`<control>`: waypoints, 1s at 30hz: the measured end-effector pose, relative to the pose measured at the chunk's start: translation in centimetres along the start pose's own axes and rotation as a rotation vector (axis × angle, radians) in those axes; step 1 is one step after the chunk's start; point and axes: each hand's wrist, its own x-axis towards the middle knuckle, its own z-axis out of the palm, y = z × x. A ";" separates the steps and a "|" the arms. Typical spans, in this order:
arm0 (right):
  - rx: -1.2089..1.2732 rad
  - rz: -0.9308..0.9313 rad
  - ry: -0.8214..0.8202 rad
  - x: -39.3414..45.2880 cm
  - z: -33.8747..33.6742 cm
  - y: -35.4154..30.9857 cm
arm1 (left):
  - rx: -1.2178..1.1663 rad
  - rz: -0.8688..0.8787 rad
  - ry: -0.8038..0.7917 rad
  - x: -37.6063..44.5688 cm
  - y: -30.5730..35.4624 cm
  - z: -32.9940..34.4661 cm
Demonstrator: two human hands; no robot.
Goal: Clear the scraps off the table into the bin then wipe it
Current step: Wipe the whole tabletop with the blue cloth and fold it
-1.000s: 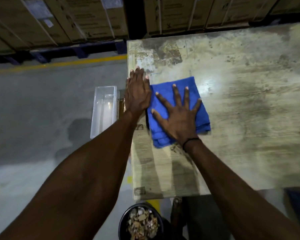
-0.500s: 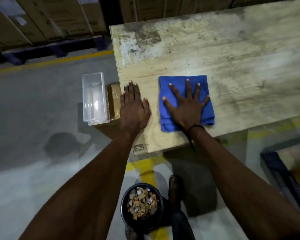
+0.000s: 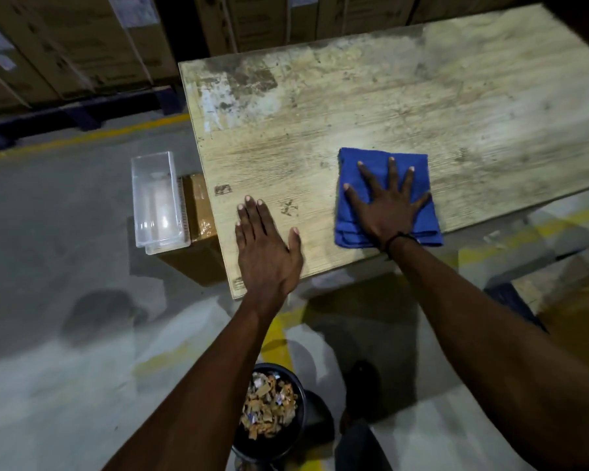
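A folded blue cloth (image 3: pixel 419 215) lies near the front edge of the worn wooden table (image 3: pixel 388 107). My right hand (image 3: pixel 386 207) presses flat on it with fingers spread. My left hand (image 3: pixel 266 246) rests flat on the bare tabletop at the front left corner, fingers straight, apart from the cloth. On the floor below stands a black bin (image 3: pixel 269 443), with several brown scraps (image 3: pixel 267 407) inside it. I see no scraps on the tabletop.
A clear plastic container (image 3: pixel 157 202) sits on a cardboard box (image 3: pixel 201 212) just left of the table. Stacked cartons (image 3: pixel 82 45) on racks line the back. Yellow floor lines run under the table. My shoe (image 3: pixel 363 379) stands beside the bin.
My right hand has slid the cloth to the right and toward the front edge. My left hand has moved back to the table's front left corner, and the view has pulled back.
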 end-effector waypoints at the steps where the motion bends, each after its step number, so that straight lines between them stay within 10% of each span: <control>1: -0.007 -0.008 0.003 0.3 0.4 -0.8 | 0.000 0.006 0.005 0.5 0.4 0.2; 6: -0.096 -0.307 -0.010 -2.1 0.8 0.4 | 0.010 0.015 0.029 6.4 2.7 1.6; 15: -0.041 -0.071 0.008 12.7 -2.3 4.1 | 0.066 -0.069 0.031 17.1 4.7 2.3; 22: -0.138 -0.579 0.058 12.3 0.7 1.1 | 0.084 -0.187 0.082 24.5 5.5 2.6; 30: -0.014 -0.149 -0.009 26.4 -3.0 2.5 | 0.121 -0.205 0.121 25.0 5.9 2.5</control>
